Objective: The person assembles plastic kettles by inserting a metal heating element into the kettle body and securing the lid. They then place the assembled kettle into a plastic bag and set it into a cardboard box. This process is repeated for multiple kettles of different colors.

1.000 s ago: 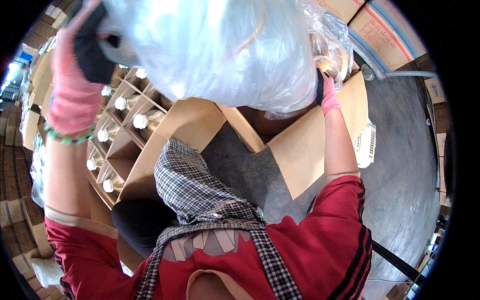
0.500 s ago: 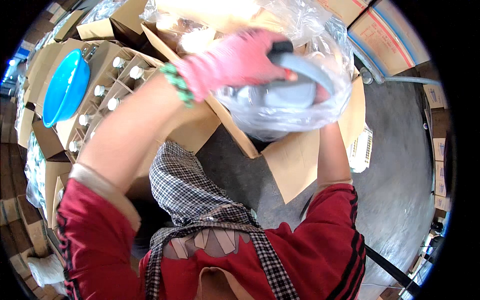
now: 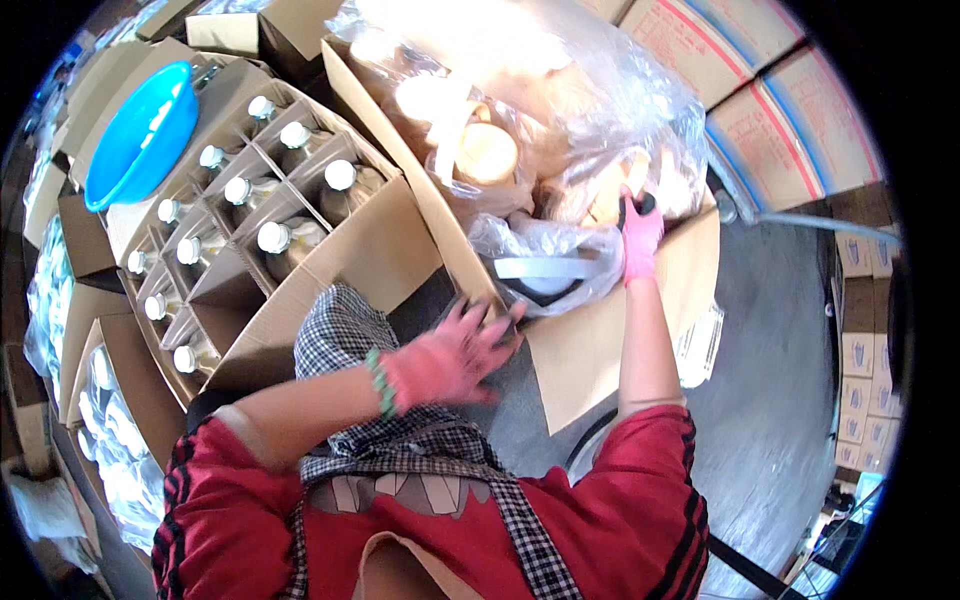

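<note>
Head view: bag (image 3: 615, 110) touches right fingers (image 3: 647, 204), grip unclear; lies beyond spread left fingers (image 3: 472, 326).

Packing workshop or storeroom, by appearance. Noted: cartons (image 3: 690, 50) stacked at right, capped bottles (image 3: 275, 238) in a divided box (image 3: 330, 285), plastic bag (image 3: 660, 90) in an open box (image 3: 590, 350), grey floor (image 3: 770, 380).

The head-worn fisheye looks down from close above.
</note>
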Available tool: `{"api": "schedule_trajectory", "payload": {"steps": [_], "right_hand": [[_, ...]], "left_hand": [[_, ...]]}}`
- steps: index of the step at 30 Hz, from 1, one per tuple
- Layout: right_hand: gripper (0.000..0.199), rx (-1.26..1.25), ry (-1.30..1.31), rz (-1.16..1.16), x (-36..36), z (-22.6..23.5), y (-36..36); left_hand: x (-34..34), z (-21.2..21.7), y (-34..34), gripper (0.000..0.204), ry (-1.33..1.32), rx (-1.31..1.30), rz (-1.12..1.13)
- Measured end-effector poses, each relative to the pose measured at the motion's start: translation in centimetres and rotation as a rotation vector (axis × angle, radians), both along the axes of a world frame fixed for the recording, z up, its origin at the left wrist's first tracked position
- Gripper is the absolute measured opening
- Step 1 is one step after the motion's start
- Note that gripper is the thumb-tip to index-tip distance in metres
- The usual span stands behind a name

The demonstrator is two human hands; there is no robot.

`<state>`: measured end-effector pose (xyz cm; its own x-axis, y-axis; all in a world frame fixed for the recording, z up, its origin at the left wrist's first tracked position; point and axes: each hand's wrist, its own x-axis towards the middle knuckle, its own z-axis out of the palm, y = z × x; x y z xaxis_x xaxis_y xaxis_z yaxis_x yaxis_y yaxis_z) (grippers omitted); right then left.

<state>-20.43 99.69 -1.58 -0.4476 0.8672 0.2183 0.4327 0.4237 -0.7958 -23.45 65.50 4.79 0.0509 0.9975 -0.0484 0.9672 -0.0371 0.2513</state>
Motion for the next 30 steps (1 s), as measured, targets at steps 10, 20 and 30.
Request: {"api": "schedule_trajectory", "payload": {"steps": [10, 20, 30], "right_hand": [[0.086, -0.022, 0.167, -0.183, -12.2, 11.9, -5.2], [0.042, -0.119, 0.158, 0.127, -11.3, 10.1, -1.3], [0.033, 0.574, 0.478, 0.538, -13.4, 29.6, -16.2]], "left_hand": [[0.9, 0.1, -16.4, 0.054, -0.336, 0.151, 0.441], [3.0, -1.3, -22.3, 0.045, -0.324, 0.269, 0.63], [2.0, 0.0, -24.3, 0.044, -0.258, 0.54, 0.626]]}}
